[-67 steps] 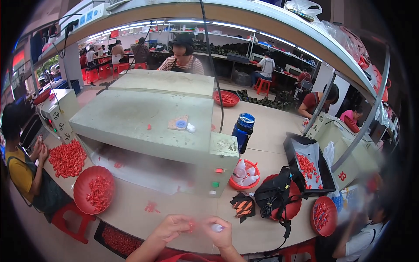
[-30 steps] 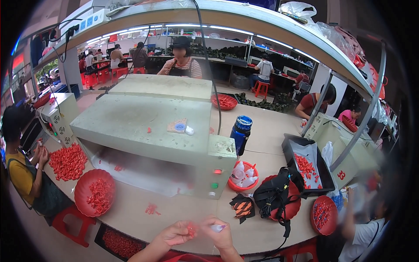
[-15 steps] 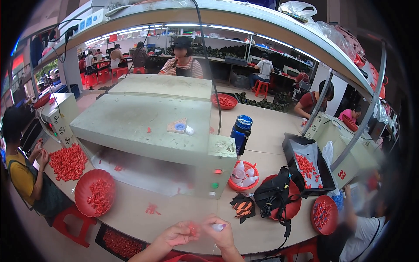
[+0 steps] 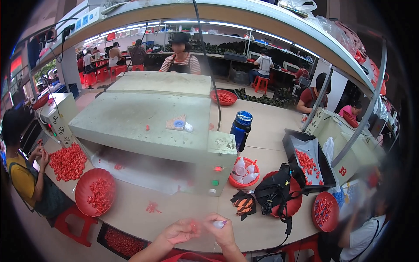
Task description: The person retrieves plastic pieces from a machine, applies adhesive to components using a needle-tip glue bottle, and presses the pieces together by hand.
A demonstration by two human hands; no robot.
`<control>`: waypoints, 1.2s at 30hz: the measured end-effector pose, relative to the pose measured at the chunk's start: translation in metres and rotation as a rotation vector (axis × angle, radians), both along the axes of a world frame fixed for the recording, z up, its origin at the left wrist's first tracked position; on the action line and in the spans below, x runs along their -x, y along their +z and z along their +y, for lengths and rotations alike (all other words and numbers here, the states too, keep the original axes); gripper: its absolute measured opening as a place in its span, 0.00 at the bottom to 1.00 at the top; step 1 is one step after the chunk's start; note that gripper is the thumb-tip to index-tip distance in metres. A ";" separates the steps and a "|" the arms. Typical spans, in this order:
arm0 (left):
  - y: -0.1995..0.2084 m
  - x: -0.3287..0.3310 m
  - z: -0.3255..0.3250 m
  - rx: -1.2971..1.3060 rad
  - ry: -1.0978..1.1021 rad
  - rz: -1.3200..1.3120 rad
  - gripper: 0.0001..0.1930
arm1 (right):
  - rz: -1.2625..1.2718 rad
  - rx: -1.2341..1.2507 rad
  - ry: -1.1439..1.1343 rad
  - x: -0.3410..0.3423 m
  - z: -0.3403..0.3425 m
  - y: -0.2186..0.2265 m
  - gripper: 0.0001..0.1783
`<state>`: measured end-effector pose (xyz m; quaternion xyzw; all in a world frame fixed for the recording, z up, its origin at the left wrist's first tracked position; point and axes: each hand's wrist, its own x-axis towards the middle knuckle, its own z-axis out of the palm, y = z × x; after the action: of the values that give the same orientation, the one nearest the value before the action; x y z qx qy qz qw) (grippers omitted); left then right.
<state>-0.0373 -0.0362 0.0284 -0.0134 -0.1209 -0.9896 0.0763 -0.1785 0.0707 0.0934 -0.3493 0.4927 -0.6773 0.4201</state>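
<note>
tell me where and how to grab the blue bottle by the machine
Probably best around the body of the blue bottle, below its lid, coming from the right. It stands upright with a tall, roughly cylindrical body suited to a wraparound hold. The pale machine stands close on its left and the red basket sits in front, so the right looks easier.

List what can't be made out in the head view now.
All in the head view:
Red piece in the left hand: blurred by haze, exact shape lost.
White object: mostly covered by the right hand.
Red dish: contents, if any, hidden by the black bag.
Machine: its own top hides the inside back.
</note>
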 end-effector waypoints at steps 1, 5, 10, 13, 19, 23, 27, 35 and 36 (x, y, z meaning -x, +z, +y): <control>-0.001 0.000 0.000 0.007 0.000 -0.008 0.15 | -0.014 -0.009 -0.008 0.000 0.000 0.000 0.03; -0.012 -0.004 -0.005 -0.009 0.067 -0.072 0.16 | 0.099 0.012 -0.044 0.000 -0.005 -0.001 0.05; 0.012 -0.001 -0.007 -0.029 0.228 -0.065 0.15 | 0.111 -0.090 -0.050 0.007 -0.011 -0.010 0.06; 0.010 0.002 -0.018 -0.171 0.180 -0.027 0.15 | 0.347 -0.138 -0.116 0.027 -0.016 -0.037 0.07; 0.010 0.008 -0.005 -0.272 0.142 0.084 0.15 | 1.061 -0.553 -0.695 0.077 -0.003 -0.077 0.13; 0.005 0.015 0.001 -0.273 0.094 0.119 0.17 | 1.096 -0.853 -0.797 0.097 0.000 -0.094 0.13; 0.005 0.011 0.003 -0.271 0.086 0.100 0.16 | 1.096 -0.930 -0.717 0.106 0.003 -0.082 0.10; 0.003 0.015 -0.002 -0.163 0.122 -0.008 0.16 | 0.368 -0.107 -0.445 0.067 0.010 -0.025 0.06; 0.004 0.017 -0.003 -0.044 0.165 -0.081 0.16 | 0.333 -0.040 -0.332 0.055 0.007 -0.014 0.07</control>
<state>-0.0540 -0.0389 0.0320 0.0383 -0.1029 -0.9821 0.1528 -0.2332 0.0777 0.0794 -0.3619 0.6194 -0.6602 0.2226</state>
